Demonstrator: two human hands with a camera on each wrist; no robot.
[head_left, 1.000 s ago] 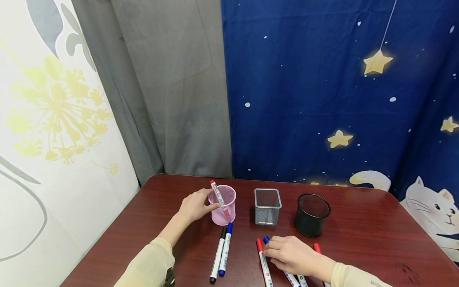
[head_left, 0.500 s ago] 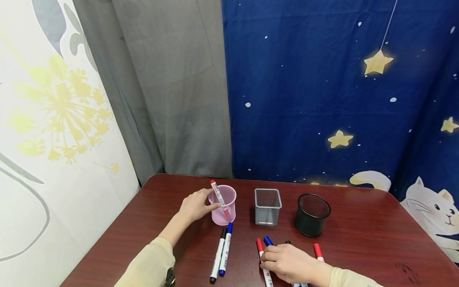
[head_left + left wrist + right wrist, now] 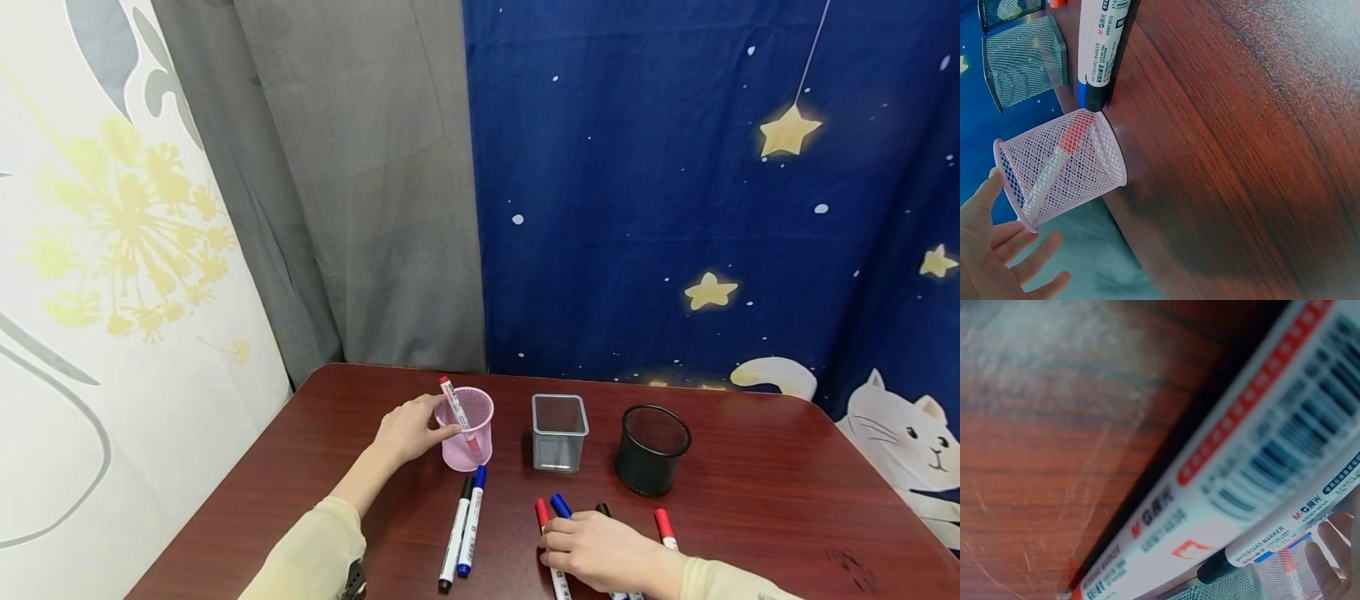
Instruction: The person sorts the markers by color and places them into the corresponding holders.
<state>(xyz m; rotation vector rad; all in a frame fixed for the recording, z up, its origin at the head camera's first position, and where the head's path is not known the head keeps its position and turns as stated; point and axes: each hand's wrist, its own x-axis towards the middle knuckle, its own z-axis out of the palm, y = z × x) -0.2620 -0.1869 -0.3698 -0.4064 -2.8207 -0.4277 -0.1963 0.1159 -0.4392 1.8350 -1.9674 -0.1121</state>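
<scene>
By the brown wooden table's (image 3: 750,467) far edge, left hand (image 3: 411,429) loosely gripped a pink round mesh cup (image 3: 1082,169); right hand (image 3: 602,547) (grip hidden) covered a white red-capped marker (image 3: 559,583) — seemingly grasping, needing a pinch.

L hand (image 3: 411,428) was out fwd, thumb apart from fingers, outer fingers fanned in L wrist view; L forearm (image 3: 318,546) sloped diag. R hand (image 3: 596,550) was nearer body, back up, fingers bent, w/ R forearm (image 3: 723,580) angled inward
</scene>
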